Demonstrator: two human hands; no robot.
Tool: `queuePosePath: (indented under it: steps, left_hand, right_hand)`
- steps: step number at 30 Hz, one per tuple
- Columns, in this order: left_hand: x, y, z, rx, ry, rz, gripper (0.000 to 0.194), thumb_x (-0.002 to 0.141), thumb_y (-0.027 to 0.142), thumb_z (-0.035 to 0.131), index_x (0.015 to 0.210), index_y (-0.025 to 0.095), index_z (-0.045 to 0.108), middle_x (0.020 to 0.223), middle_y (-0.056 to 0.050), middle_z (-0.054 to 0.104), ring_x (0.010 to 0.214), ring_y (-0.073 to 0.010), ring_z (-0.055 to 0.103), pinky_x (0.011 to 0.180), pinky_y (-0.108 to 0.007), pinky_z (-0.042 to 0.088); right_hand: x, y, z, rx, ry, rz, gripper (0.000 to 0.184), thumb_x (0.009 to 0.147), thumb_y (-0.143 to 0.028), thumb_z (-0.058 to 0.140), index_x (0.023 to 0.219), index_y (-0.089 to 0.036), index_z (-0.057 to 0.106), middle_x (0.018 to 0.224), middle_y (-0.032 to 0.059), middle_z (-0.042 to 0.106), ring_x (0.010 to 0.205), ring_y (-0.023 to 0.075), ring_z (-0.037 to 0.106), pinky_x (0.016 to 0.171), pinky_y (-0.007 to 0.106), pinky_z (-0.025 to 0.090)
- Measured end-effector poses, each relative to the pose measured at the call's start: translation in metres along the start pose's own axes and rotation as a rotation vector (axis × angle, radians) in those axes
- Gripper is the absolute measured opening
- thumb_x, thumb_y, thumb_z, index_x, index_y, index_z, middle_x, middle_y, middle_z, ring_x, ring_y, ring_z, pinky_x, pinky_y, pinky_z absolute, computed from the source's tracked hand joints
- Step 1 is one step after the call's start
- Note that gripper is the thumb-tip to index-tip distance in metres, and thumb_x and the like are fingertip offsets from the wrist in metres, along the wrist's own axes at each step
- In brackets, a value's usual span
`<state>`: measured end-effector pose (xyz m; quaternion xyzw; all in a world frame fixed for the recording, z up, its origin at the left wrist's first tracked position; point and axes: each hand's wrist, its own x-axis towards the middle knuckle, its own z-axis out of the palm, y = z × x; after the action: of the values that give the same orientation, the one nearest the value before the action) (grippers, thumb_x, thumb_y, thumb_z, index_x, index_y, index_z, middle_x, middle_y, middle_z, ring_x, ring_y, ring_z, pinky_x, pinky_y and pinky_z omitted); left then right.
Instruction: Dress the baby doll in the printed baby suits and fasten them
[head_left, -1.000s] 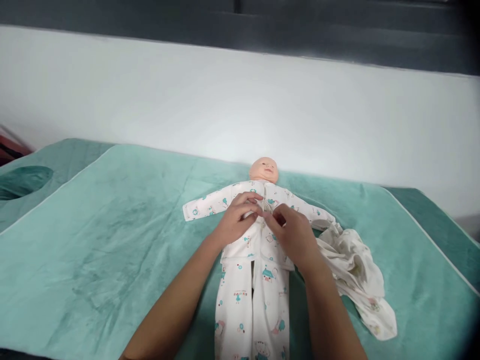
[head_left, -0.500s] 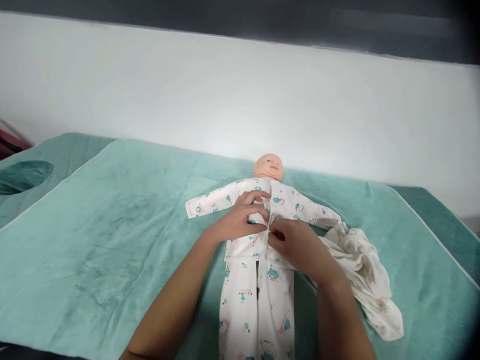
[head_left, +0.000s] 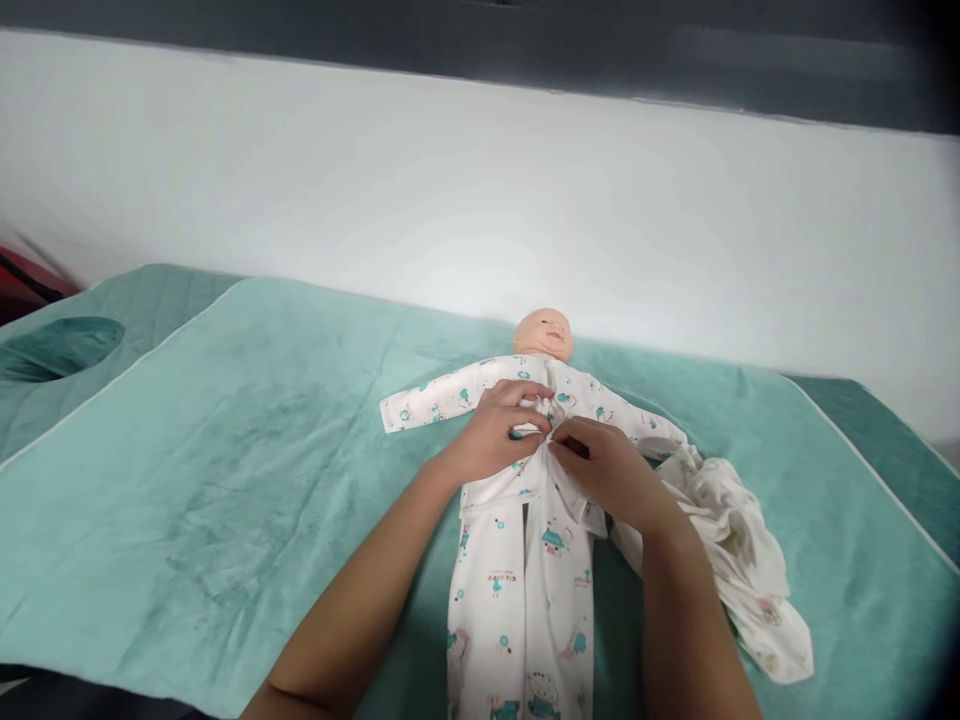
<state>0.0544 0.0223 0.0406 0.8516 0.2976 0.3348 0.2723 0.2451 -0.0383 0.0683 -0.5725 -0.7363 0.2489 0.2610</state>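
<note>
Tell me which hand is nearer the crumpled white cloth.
Right. The right hand, at the front edge of the printed white top, is directly left of the crumpled white cloth in view; the left hand is farther left, across the top's front.

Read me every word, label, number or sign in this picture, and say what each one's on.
No text can be read for certain.
Printed pants, picture-left leg: tiny coloured lettering, too small to read.
Same pants, picture-right leg: tiny mark, perhaps lettering, also too small.
The left hand and right hand hide part of the printed top.
</note>
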Motion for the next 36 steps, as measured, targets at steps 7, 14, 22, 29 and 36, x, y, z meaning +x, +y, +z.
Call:
queuePosePath:
  steps: [7,14,22,29,36]
  left_hand:
    - [0.0,0.001,-0.006,-0.033,-0.038,-0.012,0.013,0.087,0.018,0.062,0.085,0.026,0.072,0.135,-0.002,0.058,0.124,-0.0234,0.049,0.11,-0.045,0.038]
    - [-0.001,-0.004,-0.027,-0.355,-0.073,-0.059,0.008,0.091,0.026,0.059,0.091,0.022,0.067,0.136,-0.009,0.054,0.125,-0.0224,0.052,0.105,-0.039,0.044]
    - [-0.024,-0.008,-0.104,-0.325,0.281,-0.463,0.011,0.089,0.031,0.058,0.084,0.022,0.063,0.11,-0.003,0.067,0.104,-0.0209,0.061,0.089,-0.037,0.049]
    - [-0.007,-0.012,-0.064,0.075,0.485,-0.368,0.016,0.089,0.028,0.055,0.102,0.025,0.063,0.113,-0.002,0.065,0.104,-0.0191,0.061,0.089,-0.036,0.051]
    - [0.004,-0.047,-0.007,0.515,0.261,-0.38,0.029,0.097,0.032,0.045,0.117,0.021,0.063,0.109,-0.011,0.065,0.107,-0.0274,0.057,0.092,-0.041,0.046]
  right_hand:
    - [0.006,0.007,0.004,0.088,0.092,0.096,0.016,0.086,-0.029,0.052,0.074,-0.022,0.06,0.068,-0.0026,0.06,0.065,0.0153,0.052,0.061,0.027,0.037]
    - [0.006,0.016,-0.004,0.212,0.098,0.135,0.019,0.087,-0.037,0.053,0.078,-0.021,0.058,0.077,-0.0009,0.059,0.073,0.0156,0.052,0.066,0.026,0.039]
    - [0.01,0.063,-0.016,0.202,0.31,0.441,0.018,0.078,-0.039,0.056,0.075,-0.021,0.059,0.078,-0.0001,0.062,0.074,0.0179,0.054,0.07,0.03,0.039]
    - [0.021,0.038,0.018,0.162,0.539,0.315,0.033,0.086,-0.049,0.054,0.102,-0.021,0.062,0.096,0.0055,0.067,0.084,0.0196,0.06,0.075,0.031,0.043]
    - [0.025,0.045,0.022,0.11,0.529,0.406,0.044,0.083,-0.064,0.056,0.081,-0.021,0.059,0.071,-0.0005,0.06,0.069,0.0165,0.051,0.066,0.029,0.037]
